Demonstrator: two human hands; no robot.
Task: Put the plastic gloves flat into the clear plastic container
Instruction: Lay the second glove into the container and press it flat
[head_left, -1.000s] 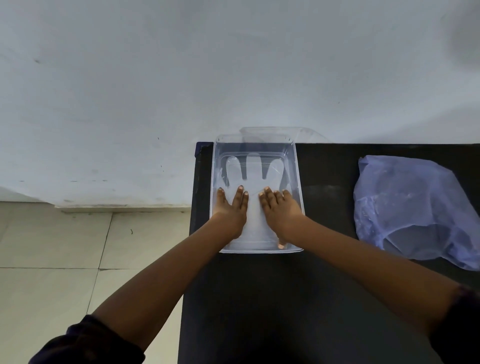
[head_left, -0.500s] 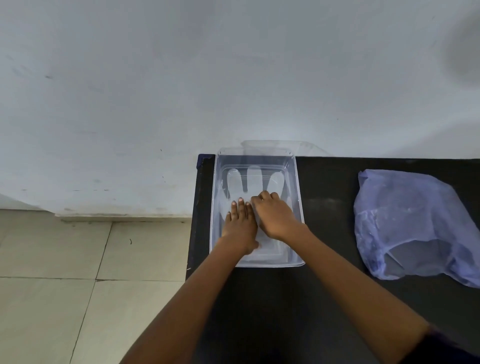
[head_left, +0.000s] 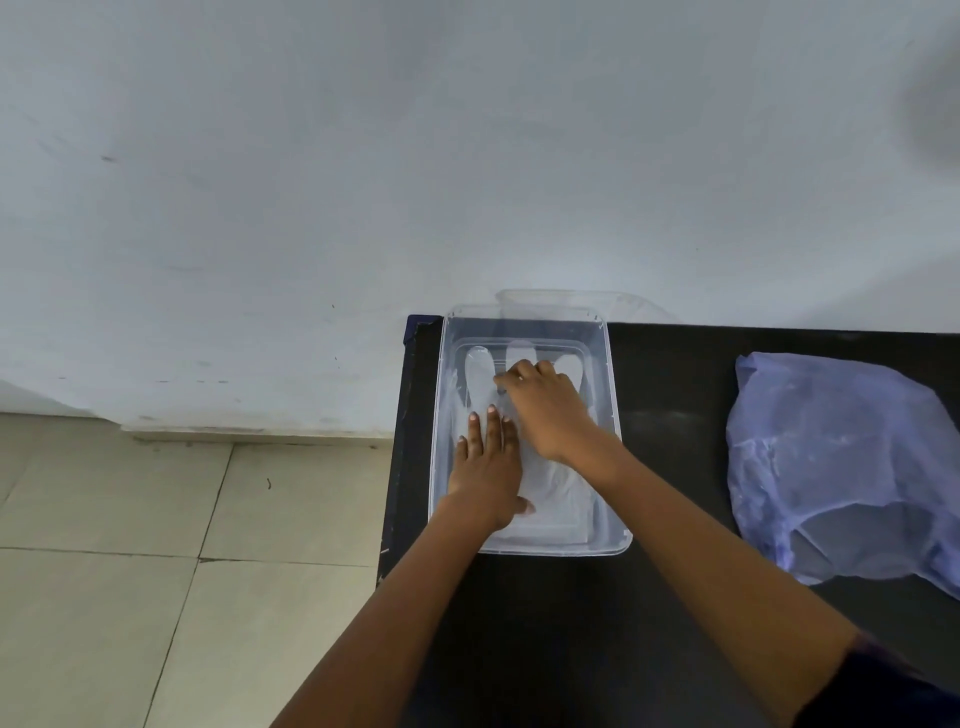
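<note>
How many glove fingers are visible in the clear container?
3 translucent plastic glove fingers point to the far wall of the clear plastic container: left, middle, right. The right hand may hide others.

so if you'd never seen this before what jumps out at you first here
First, the two bare hands inside the clear plastic container at the black table's left end: the left hand lies flat on a translucent plastic glove, while the right hand reaches toward the glove's finger end. Next, the crumpled bluish plastic bag on the table to the right, apart from the container.
</note>
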